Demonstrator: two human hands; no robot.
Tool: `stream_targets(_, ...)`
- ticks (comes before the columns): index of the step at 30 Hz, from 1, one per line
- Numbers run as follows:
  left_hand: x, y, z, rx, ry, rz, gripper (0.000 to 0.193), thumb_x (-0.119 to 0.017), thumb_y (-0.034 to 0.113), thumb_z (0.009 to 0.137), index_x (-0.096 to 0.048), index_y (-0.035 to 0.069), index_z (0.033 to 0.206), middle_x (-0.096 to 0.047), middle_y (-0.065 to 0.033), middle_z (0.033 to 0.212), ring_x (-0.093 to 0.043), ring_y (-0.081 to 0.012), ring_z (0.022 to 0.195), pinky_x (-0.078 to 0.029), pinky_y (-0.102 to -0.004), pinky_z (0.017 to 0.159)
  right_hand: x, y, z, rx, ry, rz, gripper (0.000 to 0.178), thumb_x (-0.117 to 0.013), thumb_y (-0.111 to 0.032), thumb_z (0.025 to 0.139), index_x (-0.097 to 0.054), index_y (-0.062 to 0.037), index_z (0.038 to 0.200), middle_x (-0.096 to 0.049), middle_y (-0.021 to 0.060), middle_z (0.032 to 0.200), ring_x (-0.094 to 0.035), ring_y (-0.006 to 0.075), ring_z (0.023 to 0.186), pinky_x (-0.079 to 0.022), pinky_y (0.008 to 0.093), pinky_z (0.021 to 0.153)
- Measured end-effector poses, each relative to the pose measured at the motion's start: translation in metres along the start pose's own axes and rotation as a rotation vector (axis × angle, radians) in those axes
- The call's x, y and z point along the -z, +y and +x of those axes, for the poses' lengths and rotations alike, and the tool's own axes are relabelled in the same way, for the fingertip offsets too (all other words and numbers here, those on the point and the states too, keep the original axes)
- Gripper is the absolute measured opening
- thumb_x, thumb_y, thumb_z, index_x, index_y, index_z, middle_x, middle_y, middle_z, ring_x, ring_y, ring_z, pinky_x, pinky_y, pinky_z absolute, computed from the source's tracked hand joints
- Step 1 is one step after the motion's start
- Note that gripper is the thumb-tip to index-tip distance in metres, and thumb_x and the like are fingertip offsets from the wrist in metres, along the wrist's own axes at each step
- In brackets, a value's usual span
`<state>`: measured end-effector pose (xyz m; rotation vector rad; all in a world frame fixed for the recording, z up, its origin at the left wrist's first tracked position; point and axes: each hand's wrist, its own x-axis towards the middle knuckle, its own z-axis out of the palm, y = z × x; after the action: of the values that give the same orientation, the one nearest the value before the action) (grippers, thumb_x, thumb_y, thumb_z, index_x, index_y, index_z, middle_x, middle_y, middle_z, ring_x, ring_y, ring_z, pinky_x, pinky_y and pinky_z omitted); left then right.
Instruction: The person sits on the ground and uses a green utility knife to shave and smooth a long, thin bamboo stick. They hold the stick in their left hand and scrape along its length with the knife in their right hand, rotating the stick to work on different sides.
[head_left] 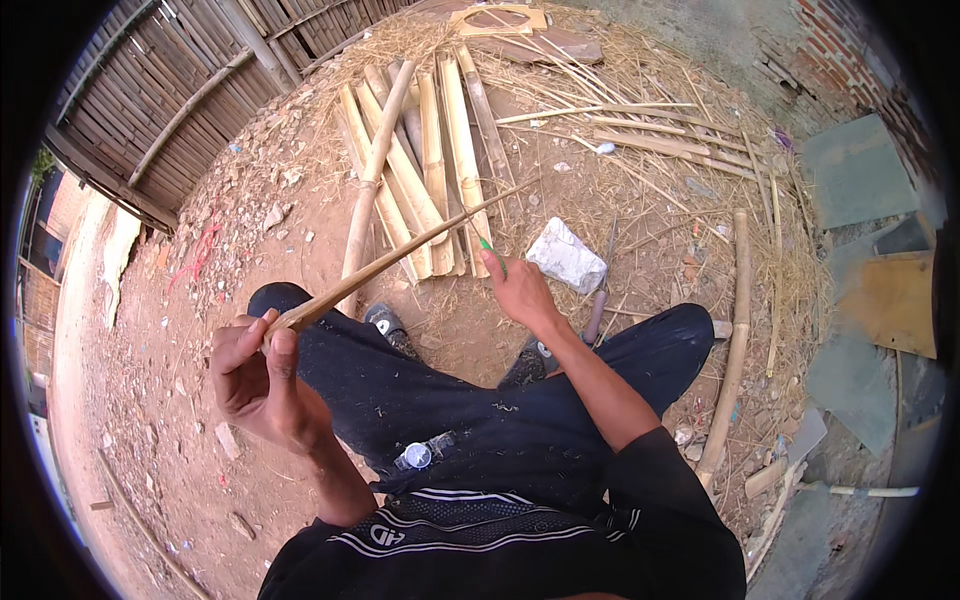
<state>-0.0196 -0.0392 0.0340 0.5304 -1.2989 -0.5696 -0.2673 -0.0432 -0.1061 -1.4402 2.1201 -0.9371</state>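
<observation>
My left hand [265, 380] pinches the thick near end of a long bamboo strip [375, 265] between thumb and fingers. The strip slants up and away to the right, thinning toward its far tip. My right hand [522, 292] is closed around a small green-handled tool [488, 247], apparently a knife. Its thin blade meets or crosses the strip, though whether it touches cannot be made out. Beyond the right hand sits a white stone block [567, 257]. Close to that block a second knife [597, 312] rests with its blade pointing away.
Split bamboo lengths [432, 160] and a round pole [378, 170] lie ahead. Thin strips [680, 145] and shavings cover the ground at right. A bamboo pole [738, 320] lies beside my right knee. Left stands a slatted fence [150, 100]; right, sheet panels [862, 170].
</observation>
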Motion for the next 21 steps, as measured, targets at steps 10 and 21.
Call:
stream_targets(10,0.011,-0.001,0.003,0.022,0.066,0.040,0.016,-0.066,-0.008,0.079,-0.062,-0.001,0.092,-0.058,-0.0091,0.083,-0.057,-0.0143,0.075,-0.047,-0.0224,0.066,-0.003,-0.068,-0.031,0.314,-0.016,0.116,0.054,-0.042,-0.041,0.097,-0.060,0.0030,0.072,-0.048,0.0200,0.047,-0.053,0.0387,0.045,-0.041,0.0433,0.046)
stream_targets(21,0.025,0.022,-0.001,-0.177,0.079,0.120,0.017,-0.068,-0.006,0.076,-0.064,-0.002,0.092,-0.058,-0.0091,0.081,-0.053,-0.0141,0.072,-0.042,-0.0230,0.066,0.021,-0.112,-0.073,0.391,-0.099,0.179,0.047,-0.045,-0.037,0.096,-0.061,0.0056,0.084,-0.053,0.0238,0.053,-0.057,0.0410,0.050,-0.044,0.0464,0.048)
